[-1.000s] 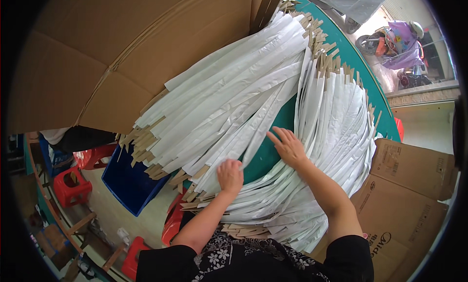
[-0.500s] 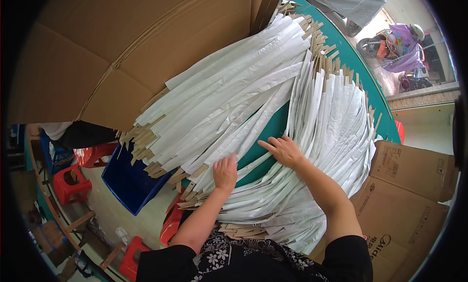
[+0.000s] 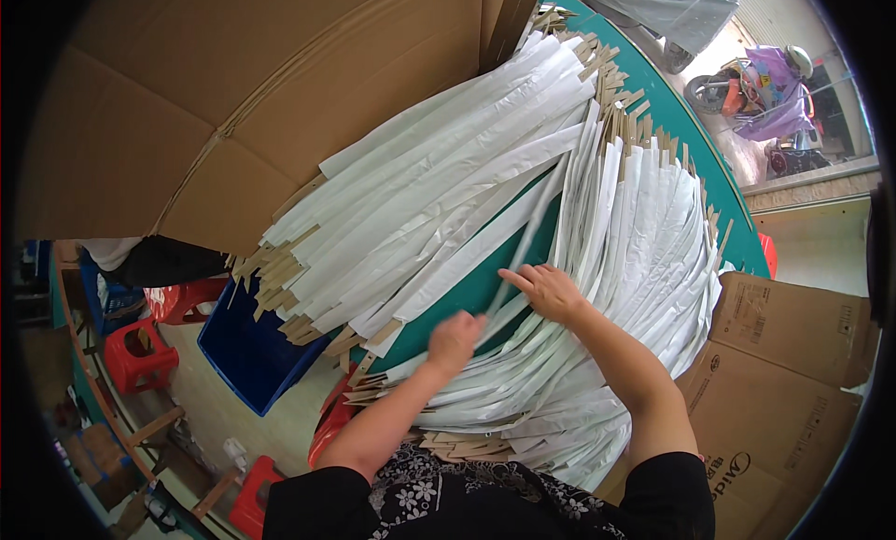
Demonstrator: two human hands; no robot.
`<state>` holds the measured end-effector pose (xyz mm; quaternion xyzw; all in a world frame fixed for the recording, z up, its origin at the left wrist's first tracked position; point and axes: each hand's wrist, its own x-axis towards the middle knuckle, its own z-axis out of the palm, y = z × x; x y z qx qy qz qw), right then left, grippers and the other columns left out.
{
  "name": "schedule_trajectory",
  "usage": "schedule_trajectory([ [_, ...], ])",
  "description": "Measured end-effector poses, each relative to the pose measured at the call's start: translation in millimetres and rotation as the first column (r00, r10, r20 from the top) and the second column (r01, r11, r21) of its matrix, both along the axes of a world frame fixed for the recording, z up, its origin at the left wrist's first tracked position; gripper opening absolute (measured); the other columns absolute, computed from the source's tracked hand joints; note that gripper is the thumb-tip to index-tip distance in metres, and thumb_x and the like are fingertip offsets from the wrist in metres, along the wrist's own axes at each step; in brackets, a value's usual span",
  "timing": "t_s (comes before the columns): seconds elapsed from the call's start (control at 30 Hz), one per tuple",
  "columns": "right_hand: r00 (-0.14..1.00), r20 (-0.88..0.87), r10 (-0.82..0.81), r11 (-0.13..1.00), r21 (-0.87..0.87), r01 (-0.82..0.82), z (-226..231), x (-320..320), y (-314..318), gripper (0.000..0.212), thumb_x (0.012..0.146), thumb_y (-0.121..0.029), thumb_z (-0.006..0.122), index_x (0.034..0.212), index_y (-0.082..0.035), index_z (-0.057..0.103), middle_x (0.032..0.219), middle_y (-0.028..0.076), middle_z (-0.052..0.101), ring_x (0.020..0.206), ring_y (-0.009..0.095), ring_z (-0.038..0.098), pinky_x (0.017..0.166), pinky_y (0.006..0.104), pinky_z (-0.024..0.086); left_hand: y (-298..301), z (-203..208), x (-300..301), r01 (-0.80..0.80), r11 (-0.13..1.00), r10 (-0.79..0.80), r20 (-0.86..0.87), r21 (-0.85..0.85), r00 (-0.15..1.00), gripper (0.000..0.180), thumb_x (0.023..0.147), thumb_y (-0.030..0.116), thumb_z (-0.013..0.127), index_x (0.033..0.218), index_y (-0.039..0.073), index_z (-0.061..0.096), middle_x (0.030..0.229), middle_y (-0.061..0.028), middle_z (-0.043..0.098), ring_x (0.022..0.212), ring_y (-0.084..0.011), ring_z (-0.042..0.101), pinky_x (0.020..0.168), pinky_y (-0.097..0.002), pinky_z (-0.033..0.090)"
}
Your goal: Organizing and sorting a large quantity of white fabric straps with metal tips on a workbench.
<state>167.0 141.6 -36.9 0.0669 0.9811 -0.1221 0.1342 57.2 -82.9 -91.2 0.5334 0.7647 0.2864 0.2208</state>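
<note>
My left hand, slightly blurred, is closed on the near end of a narrow white strip that runs away from me to the far side. My right hand lies palm down with fingers stretched out, at the left edge of the right pile of white strips. The left pile of white strips fans out in front of me. Brown flat tips stick out at the strips' ends. Green tabletop shows between the piles.
Large cardboard stands at the far left, and a cardboard box at the right. Below the table's left edge are a blue bin and red stools. A covered scooter stands beyond the far right edge.
My left hand has moved right, off the left pile, bringing a strip with it. A wider green gap shows between the piles. My right hand has barely moved.
</note>
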Motion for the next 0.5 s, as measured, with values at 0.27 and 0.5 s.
schedule_trajectory([
  [0.27,0.997,0.048,0.062,0.997,0.041,-0.064,-3,10,9,0.026,0.074,-0.007,0.061,0.100,-0.010,0.063,0.098,0.006,0.052,0.100,0.022,0.054,0.088,0.0352,0.046,38,12,-30,-0.193,0.972,0.234,-0.450,0.136,0.862,0.046,0.082,0.015,0.063,0.125,0.003,0.054,0.103,-0.0143,0.055,0.101,-0.0308,0.053,0.086,-0.0387,0.049],
  [0.5,0.982,0.139,-0.125,0.905,-0.391,0.171,22,-7,25,0.051,0.075,-0.014,0.058,0.125,-0.012,0.055,0.113,0.011,0.053,0.107,0.029,0.053,0.096,0.0419,0.044,65,-8,-63,-0.123,0.969,0.047,-0.327,-0.216,0.944,0.038,0.081,0.005,0.055,0.118,-0.002,0.053,0.104,-0.0171,0.057,0.096,-0.0339,0.056,0.085,-0.0414,0.049],
])
